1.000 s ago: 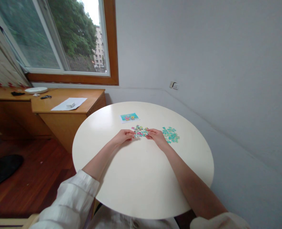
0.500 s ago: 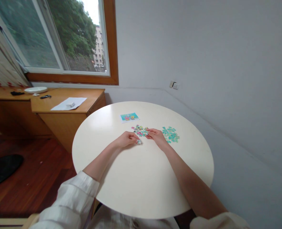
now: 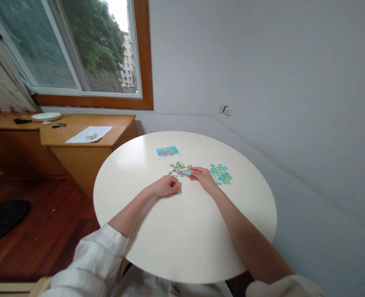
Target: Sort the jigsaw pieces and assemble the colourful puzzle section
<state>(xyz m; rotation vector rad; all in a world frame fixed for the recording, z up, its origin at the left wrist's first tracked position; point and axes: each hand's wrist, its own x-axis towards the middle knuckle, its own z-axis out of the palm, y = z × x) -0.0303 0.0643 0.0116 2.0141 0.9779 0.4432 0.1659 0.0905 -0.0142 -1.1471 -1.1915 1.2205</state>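
Note:
My left hand (image 3: 167,185) rests on the round cream table (image 3: 157,231), fingers curled onto a small puzzle piece (image 3: 179,192) at its fingertips. My right hand (image 3: 202,177) lies a little farther back, its fingertips pinched on the right edge of a multicoloured cluster of puzzle pieces (image 3: 179,169). A pile of teal puzzle pieces (image 3: 221,174) sits just right of my right hand. A small picture card (image 3: 167,152) lies beyond the cluster.
A wooden desk (image 3: 77,142) stands left of the table under the window, bearing a sheet of paper (image 3: 89,134), a white plate (image 3: 46,116) and small dark items. A grey wall with a socket (image 3: 225,110) runs behind and to the right.
My left hand has drawn back toward me from the left side of the cluster, bringing a small piece with it. My right hand has stayed at the cluster's right edge.

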